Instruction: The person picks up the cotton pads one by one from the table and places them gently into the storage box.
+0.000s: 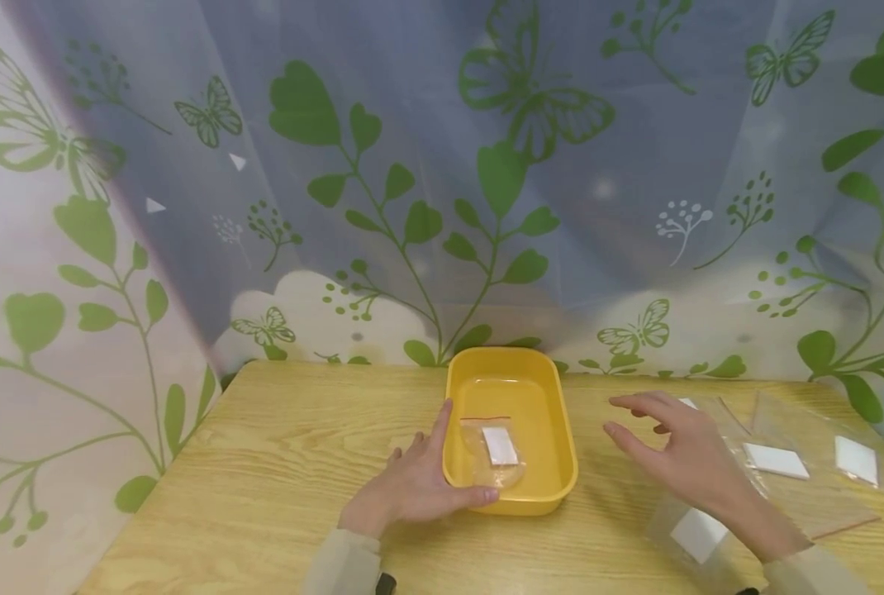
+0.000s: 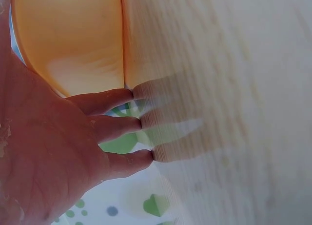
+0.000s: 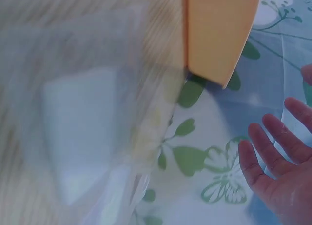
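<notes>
A yellow plastic tray [image 1: 565, 446] stands on the table in the head view, with a clear bag [image 1: 512, 477] holding a white block [image 1: 499, 446] lying inside it. My left hand [image 1: 420, 487] rests against its near left corner, thumb along the near rim and index finger up the left side. In the left wrist view the other fingers [image 2: 119, 164] are straight, their tips at the tabletop beside the tray [image 2: 73, 39]. To the right of the tray, my right hand [image 1: 683, 454] hovers with relaxed, spread fingers and nothing in it.
Several clear bags with white blocks lie on the right of the wood-grain table [image 1: 323, 413]; one bagged white block [image 1: 698, 533] is beneath my right forearm, another block [image 1: 856, 459] at the far right. A curtain [image 1: 412, 273] with leaves and butterflies hangs behind the table's back edge.
</notes>
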`<state>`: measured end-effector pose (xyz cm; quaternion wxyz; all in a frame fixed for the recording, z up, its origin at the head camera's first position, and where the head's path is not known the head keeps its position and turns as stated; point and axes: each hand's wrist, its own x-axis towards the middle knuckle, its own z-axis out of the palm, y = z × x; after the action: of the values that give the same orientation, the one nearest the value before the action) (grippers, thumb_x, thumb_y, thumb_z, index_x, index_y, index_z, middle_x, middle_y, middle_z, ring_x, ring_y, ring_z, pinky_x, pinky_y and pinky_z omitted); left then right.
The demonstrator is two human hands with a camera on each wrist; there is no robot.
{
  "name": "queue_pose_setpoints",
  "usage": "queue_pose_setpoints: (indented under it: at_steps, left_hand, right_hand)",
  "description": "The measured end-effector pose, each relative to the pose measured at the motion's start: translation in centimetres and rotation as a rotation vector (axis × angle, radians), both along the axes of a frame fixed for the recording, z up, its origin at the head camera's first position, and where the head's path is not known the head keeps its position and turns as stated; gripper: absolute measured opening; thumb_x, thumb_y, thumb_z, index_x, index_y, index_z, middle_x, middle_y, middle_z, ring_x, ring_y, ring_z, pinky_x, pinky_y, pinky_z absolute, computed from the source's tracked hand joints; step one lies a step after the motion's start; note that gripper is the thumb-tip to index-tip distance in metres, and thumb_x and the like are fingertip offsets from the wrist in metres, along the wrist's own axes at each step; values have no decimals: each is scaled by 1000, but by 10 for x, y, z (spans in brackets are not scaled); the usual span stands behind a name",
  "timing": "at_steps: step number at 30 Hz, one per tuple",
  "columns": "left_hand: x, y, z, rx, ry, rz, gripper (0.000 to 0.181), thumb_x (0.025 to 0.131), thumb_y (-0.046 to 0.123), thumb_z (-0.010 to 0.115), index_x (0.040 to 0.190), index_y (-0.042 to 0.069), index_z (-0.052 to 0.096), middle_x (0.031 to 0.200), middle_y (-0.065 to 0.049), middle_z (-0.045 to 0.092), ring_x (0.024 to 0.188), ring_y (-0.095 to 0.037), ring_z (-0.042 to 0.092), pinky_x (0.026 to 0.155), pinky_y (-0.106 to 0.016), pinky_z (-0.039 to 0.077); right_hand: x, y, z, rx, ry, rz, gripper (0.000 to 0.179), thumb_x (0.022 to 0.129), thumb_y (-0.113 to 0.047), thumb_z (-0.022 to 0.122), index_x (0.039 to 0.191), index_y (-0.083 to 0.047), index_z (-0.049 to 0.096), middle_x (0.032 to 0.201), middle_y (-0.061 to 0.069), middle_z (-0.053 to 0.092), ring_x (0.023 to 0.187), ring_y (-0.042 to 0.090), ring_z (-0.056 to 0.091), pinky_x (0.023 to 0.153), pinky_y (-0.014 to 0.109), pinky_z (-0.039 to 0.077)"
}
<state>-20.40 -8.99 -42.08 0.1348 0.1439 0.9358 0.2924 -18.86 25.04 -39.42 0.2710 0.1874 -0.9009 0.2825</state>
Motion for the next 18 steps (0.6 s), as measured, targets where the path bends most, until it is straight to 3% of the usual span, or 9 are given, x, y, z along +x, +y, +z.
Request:
queue_pose_setpoints:
  at_steps: [10, 18]
  left_hand:
    - [-1, 0, -1, 13, 2, -9, 129, 77, 81, 67, 165, 28, -11, 164, -22, 34, 153, -49, 25, 124, -70, 14]
    - [-1, 0, -1, 5, 5, -4, 128, 77, 82, 66, 165, 29, -11, 164, -22, 35, 154, -49, 24, 124, -70, 15]
  right_hand:
    - [10, 29, -5, -2, -16, -39, 32, 87, -21, 83, 118, -22, 75, 108, -3, 75, 95, -15, 52, 69, 12, 49]
    - [15, 46, -13, 3, 44, -17, 38, 77, -15, 89, 112, -22, 77, 102, -8, 72, 95, -19, 52, 70, 5, 47]
